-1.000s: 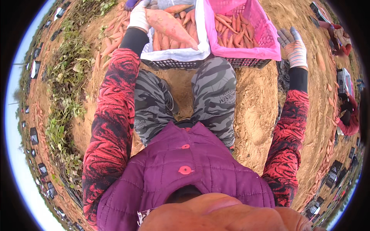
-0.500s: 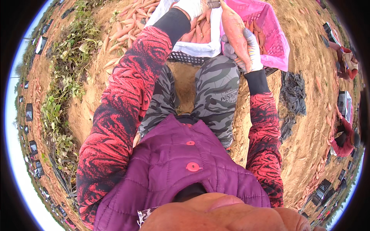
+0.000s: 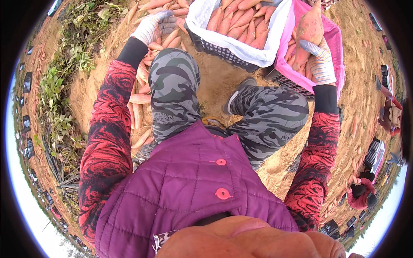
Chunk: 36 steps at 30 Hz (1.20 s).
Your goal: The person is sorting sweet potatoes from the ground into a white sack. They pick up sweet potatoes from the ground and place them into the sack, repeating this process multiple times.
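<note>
In my right hand (image 3: 322, 63), gloved in striped white and grey, I hold one large sweet potato (image 3: 310, 29) upright over the crate with a pink liner (image 3: 334, 51). Its thumb lies across the front of the root. More sweet potatoes (image 3: 293, 56) lie inside that crate. My left hand (image 3: 150, 29), in a matching glove, is over a loose pile of sweet potatoes (image 3: 173, 39) on the ground. Its fingers stretch out, and I see nothing held in them. Between the hands stands a black crate with a white liner (image 3: 234, 48), holding several sweet potatoes (image 3: 241, 21).
Green vines (image 3: 71, 77) run along the left side. Sweet potatoes (image 3: 140, 99) also lie beside my left knee (image 3: 174, 73). On the right, another person (image 3: 360, 193) is bent low near a lined crate (image 3: 375, 154). Further crates (image 3: 26, 82) stand along the field at left.
My left hand has moved left, from above the white-lined crate to the ground pile. My right hand has moved right with the large sweet potato. My view has shifted and my knees have spread.
</note>
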Each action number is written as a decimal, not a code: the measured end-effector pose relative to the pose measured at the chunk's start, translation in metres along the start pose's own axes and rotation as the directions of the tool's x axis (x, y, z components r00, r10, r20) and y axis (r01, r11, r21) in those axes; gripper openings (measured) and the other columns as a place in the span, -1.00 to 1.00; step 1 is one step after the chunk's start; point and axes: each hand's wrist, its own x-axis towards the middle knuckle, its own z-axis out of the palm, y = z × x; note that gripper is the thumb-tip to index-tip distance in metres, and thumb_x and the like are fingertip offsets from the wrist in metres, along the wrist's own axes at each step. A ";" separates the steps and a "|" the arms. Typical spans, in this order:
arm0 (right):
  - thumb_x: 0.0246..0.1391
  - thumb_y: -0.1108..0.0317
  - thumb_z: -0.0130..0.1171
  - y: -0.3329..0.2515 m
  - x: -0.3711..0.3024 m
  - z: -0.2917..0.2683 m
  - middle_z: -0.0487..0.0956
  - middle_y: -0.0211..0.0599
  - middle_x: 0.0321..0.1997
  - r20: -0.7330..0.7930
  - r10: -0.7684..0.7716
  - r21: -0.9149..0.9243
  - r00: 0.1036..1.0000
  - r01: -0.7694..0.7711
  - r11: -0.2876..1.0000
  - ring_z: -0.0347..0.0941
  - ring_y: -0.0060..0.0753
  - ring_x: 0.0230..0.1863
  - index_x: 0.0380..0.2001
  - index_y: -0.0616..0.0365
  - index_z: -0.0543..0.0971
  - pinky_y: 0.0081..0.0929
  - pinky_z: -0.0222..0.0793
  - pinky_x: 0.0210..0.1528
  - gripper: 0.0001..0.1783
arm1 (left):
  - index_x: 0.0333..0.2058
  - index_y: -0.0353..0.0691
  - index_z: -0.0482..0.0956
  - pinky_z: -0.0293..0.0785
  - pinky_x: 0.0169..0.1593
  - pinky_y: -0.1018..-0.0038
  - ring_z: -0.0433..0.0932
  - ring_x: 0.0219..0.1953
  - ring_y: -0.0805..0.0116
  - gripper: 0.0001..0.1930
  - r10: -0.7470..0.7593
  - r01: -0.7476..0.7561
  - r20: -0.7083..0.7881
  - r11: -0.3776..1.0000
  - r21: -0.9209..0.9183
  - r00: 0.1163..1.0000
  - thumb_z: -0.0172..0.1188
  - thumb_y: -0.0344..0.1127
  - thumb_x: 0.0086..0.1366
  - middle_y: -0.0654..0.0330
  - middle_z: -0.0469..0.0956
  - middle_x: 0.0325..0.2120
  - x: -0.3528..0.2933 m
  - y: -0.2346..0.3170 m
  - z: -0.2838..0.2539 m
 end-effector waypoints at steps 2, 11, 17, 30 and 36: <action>-0.05 0.63 0.27 0.004 0.042 0.003 0.55 -0.26 0.04 -0.141 -0.092 -0.463 0.986 0.017 0.886 0.55 -0.28 -0.03 0.19 0.20 0.35 -0.29 0.56 -0.04 -0.33 | 0.02 -0.27 0.53 0.55 -0.01 0.27 0.62 -0.12 0.17 -0.61 -0.088 0.086 -0.031 0.995 -0.057 0.996 0.21 -0.17 0.32 0.06 0.63 -0.17 -0.002 -0.033 -0.025; 0.00 0.46 0.10 0.103 0.154 0.036 0.47 -0.43 0.20 0.606 0.290 -0.541 0.741 0.651 -0.533 0.33 -0.18 0.26 0.09 -0.42 0.51 -0.02 0.22 0.23 -0.42 | -0.09 -0.34 0.51 0.58 -0.22 0.45 0.61 -0.38 0.32 -0.72 -0.354 0.235 -0.351 0.911 -0.338 0.867 0.23 -0.31 0.29 0.10 0.61 -0.38 -0.083 -0.179 -0.074; 0.06 0.39 0.04 0.177 0.136 0.049 0.33 -0.28 0.34 0.372 0.682 -0.523 0.630 0.749 -0.406 0.23 -0.10 0.36 0.10 -0.38 0.52 -0.11 0.20 0.29 -0.48 | -0.15 -0.19 0.52 0.37 -0.53 0.58 0.43 -0.56 0.49 -0.83 -0.377 0.305 -0.491 0.926 -0.223 0.785 0.20 -0.37 0.29 0.27 0.49 -0.48 -0.119 -0.210 -0.092; -0.02 0.57 0.14 0.136 0.096 0.048 0.51 -0.02 0.11 0.345 0.420 -0.927 0.840 0.376 0.010 0.42 0.09 0.13 0.11 -0.04 0.52 -0.11 0.32 0.18 -0.44 | 0.21 -0.08 0.31 0.46 -0.01 0.06 0.53 -0.03 -0.15 -0.35 0.325 0.219 -0.285 0.226 0.949 0.902 0.27 -0.03 0.19 -0.13 0.48 -0.01 0.085 -0.170 -0.064; 0.05 0.68 0.10 0.101 0.073 0.047 0.55 -0.11 0.05 0.239 0.451 -0.942 0.860 0.093 0.322 0.45 -0.22 0.09 0.14 0.18 0.49 -0.35 0.32 0.15 -0.47 | 0.36 0.06 0.04 0.44 0.06 0.05 0.50 0.03 -0.19 -0.09 0.179 0.365 -0.383 0.124 0.923 0.906 0.35 -0.05 0.09 -0.20 0.42 0.06 0.116 -0.184 -0.065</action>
